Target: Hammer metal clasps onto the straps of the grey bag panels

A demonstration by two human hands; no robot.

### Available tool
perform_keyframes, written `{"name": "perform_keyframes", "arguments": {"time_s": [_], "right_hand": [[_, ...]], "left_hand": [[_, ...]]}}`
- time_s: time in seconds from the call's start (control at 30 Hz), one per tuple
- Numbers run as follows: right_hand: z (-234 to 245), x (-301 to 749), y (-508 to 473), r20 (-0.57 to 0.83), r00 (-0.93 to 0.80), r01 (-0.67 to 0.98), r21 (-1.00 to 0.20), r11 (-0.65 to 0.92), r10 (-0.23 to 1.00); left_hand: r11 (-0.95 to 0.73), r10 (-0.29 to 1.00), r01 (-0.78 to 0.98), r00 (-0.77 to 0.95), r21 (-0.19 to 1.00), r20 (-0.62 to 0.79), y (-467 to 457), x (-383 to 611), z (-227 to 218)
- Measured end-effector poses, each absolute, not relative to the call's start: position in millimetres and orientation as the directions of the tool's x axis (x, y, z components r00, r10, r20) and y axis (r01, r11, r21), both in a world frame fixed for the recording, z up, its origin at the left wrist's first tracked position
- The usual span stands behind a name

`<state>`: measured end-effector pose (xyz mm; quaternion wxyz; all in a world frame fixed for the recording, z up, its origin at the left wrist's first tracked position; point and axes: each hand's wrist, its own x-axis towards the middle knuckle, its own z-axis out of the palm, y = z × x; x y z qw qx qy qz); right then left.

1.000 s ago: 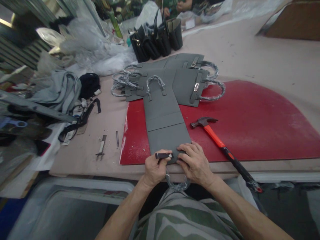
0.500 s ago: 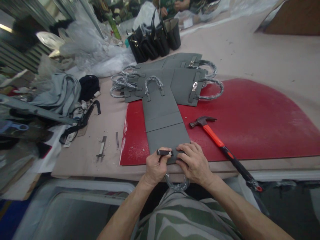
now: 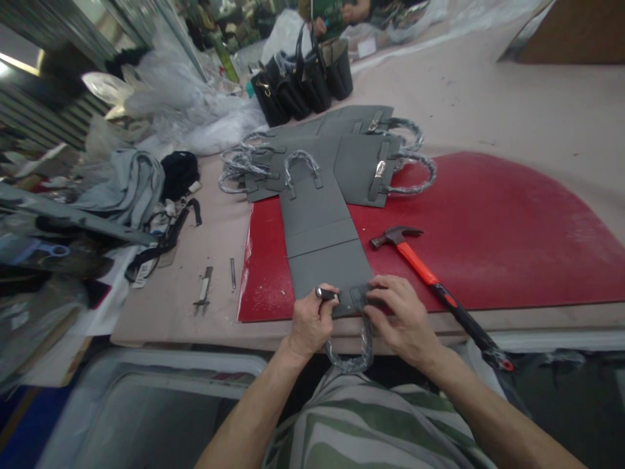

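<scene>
A long grey bag panel (image 3: 322, 241) lies flat across the red cutting mat (image 3: 488, 228), its near end at the table's front edge. My left hand (image 3: 311, 320) is closed round a small dark tool (image 3: 326, 294) and holds it against the panel's near left corner. My right hand (image 3: 403, 318) rests on the panel's near right end, fingers pressing down beside a strap tab. A plastic-wrapped handle (image 3: 355, 352) hangs from that end over the table edge, between my hands.
A hammer (image 3: 430, 280) with an orange and black grip lies on the mat right of my hands. More grey panels (image 3: 361, 156) with wrapped handles are stacked beyond. Black bags (image 3: 303, 81) stand farther back. Small metal tools (image 3: 205, 290) and clutter lie left. Another person's hands (image 3: 342, 14) show at the far edge.
My right hand has slid rightward off the panel's middle, uncovering the strap tab and handle end. My left hand has tilted the dark tool more upright at the corner.
</scene>
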<state>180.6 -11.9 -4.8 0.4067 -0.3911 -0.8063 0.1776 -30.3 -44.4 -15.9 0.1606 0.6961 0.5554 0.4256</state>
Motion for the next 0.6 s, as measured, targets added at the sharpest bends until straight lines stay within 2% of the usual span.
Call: {"name": "perform_keyframes", "arguments": {"time_s": [0.13, 0.2, 0.27, 0.33, 0.37, 0.4, 0.5, 0.53, 0.6], "right_hand": [[4, 224, -3, 0.541, -0.167, 0.777, -0.443, 0.448, 0.824], [6, 243, 4, 0.417, -0.165, 0.886, -0.335, 0.320, 0.894], [8, 253, 10, 0.218, -0.189, 0.940, -0.241, 0.241, 0.957], [11, 254, 16, 0.044, -0.172, 0.957, -0.228, 0.178, 0.984], [14, 252, 19, -0.022, -0.138, 0.953, -0.274, 0.126, 0.990], [18, 250, 21, -0.104, -0.092, 0.926, -0.376, 0.047, 0.990], [31, 241, 28, -0.398, -0.077, 0.663, -0.705, -0.251, 0.914], [36, 238, 30, -0.488, -0.124, 0.543, -0.762, -0.353, 0.864], [46, 232, 29, -0.614, -0.219, 0.332, -0.778, -0.534, 0.759]], "left_hand": [[-0.347, 0.911, 0.653, 0.063, 0.673, 0.408, -43, -30, -15], [-0.353, 0.910, 0.651, 0.069, 0.673, 0.410, -42, -29, -14], [-0.348, 0.913, 0.645, 0.068, 0.680, 0.402, -42, -29, -14], [-0.349, 0.913, 0.643, 0.069, 0.681, 0.403, -41, -28, -14], [-0.354, 0.910, 0.643, 0.070, 0.679, 0.408, -41, -28, -15], [-0.360, 0.907, 0.644, 0.072, 0.675, 0.415, -41, -28, -15], [-0.374, 0.898, 0.643, 0.072, 0.668, 0.433, -40, -27, -18], [-0.375, 0.898, 0.642, 0.072, 0.669, 0.435, -40, -27, -19], [-0.374, 0.899, 0.644, 0.075, 0.668, 0.431, -39, -26, -21]]}}
